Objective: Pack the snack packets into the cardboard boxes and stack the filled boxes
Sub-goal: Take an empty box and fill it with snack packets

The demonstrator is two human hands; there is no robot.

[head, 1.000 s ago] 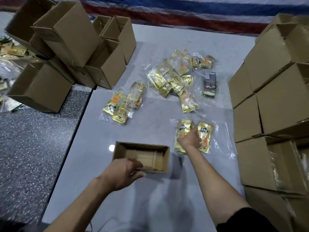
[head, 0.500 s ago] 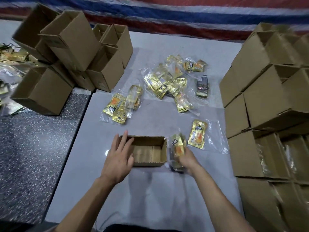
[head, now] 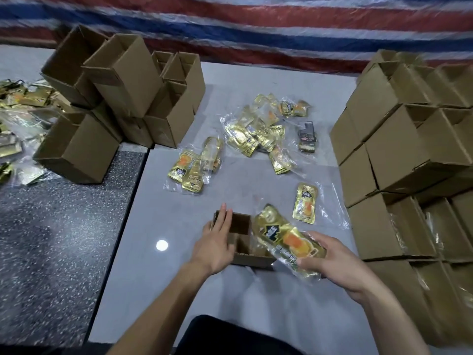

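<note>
Loading step: right hand (head: 337, 262) grips a gold snack packet (head: 286, 239) over the open cardboard box (head: 240, 224). Left hand (head: 216, 242), fingers straight, steadies its wall. Next: lower packet in.

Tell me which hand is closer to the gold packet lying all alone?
Right. The right hand, gripping another packet, is just short of the lone packet; the left hand touches the box, farther left.
</note>
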